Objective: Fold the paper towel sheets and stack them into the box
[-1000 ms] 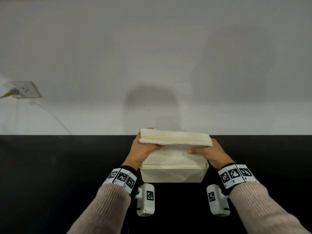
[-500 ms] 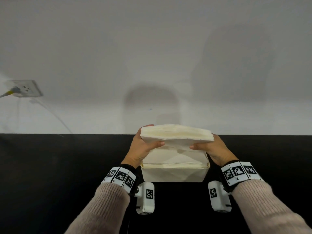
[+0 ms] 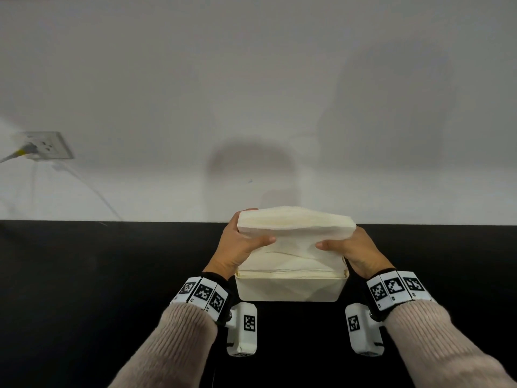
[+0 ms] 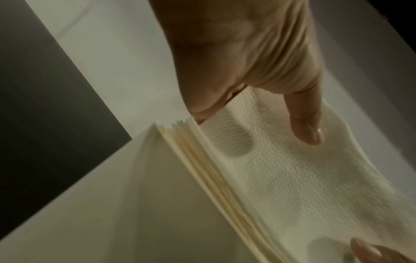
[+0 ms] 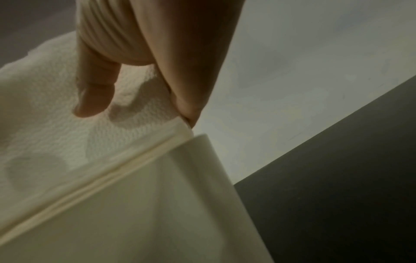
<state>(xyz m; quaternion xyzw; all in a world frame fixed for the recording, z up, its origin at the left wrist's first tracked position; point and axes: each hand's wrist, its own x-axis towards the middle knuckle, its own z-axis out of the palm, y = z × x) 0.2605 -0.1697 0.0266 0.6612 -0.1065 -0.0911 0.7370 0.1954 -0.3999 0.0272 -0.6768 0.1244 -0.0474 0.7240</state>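
A thick stack of folded white paper towel sheets [image 3: 293, 224] is held above a cream open box [image 3: 291, 288] on the black table. My left hand [image 3: 240, 245] grips the stack's left end, thumb on the near face. My right hand [image 3: 352, 247] grips the right end the same way. The stack's lower part reaches down into the box, and its top bows upward. In the left wrist view my thumb presses the embossed towel stack [image 4: 281, 169]. The right wrist view has my thumb on the towel stack [image 5: 67, 133] just above the box wall [image 5: 157, 213].
The black table [image 3: 84, 289] runs left and right of the box. A white wall rises behind it, with a socket plate [image 3: 47, 145] and a cable at the far left.
Both hands have raised the towel stack a little and tilted its top toward the wall. The box has stayed in place.
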